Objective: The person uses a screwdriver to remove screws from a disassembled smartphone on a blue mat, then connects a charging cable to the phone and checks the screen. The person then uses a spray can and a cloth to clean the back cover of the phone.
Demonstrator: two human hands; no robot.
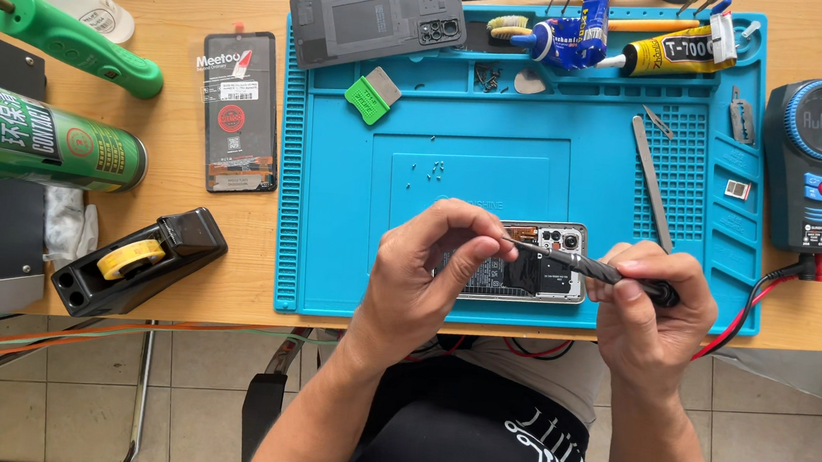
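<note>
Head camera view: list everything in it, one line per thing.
Work mat: 1, blue, desk centre.
Opened phone: 1, near edge of mat.
Back cover: 1, dark grey, mat's far left corner.
Battery: 1, black, left of mat.
Spray can: 1, green, lying far left.
Tape dispenser: 1, black, front left.
Glue tubes: 2, mat's far tray.
Multimeter: 1, black-blue, right.
Tweezers: 1, metal, on mat.
Screwdriver: 1, black, over phone.
Left hand: fingers at screwdriver tip.
Right hand: grips screwdriver handle.

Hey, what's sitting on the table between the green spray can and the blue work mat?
In the head view, a black phone battery lies flat on the wood between the green spray can and the blue mat.
</note>
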